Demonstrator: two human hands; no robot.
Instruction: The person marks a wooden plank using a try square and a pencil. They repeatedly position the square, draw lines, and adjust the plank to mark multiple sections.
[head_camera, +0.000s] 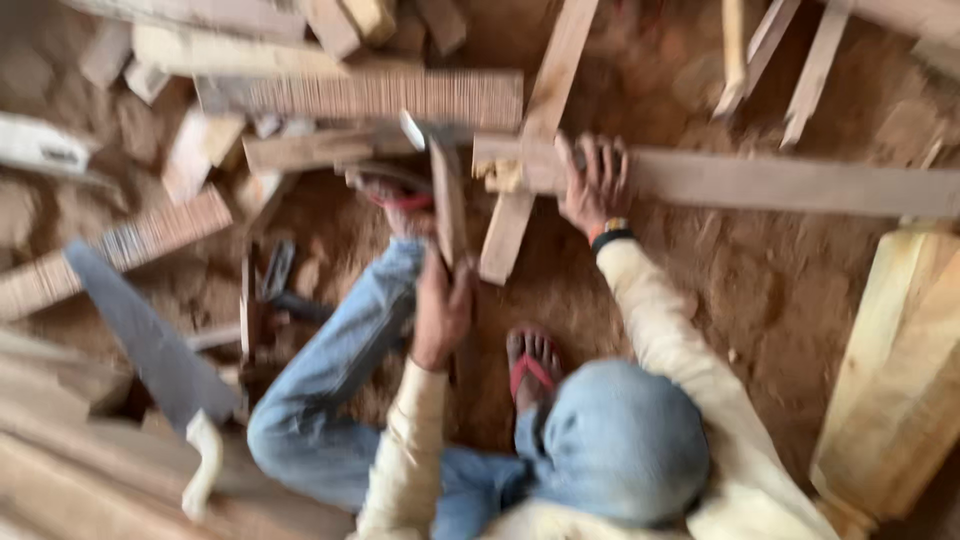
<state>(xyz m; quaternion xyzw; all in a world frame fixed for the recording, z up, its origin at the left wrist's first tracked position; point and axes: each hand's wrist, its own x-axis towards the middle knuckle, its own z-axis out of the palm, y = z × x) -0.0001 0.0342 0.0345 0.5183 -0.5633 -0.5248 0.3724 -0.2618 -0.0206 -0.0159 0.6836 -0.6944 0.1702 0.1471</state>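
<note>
Two hands busy. Left hand (441, 308) clenched round hammer (447, 200) handle, head at 12 o'clock. Right hand (594, 185) fingers spread flat on plank (760, 182), 1 o'clock. Saw (150, 345) on floor (760, 290), 9 o'clock. Frame blurred.

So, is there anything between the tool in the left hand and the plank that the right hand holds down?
Nothing visible does. The left hand holds a wooden-handled tool, its head raised close to the end of the plank. The right hand presses on the plank beside that spot, not in the path. The picture is blurred.
</note>
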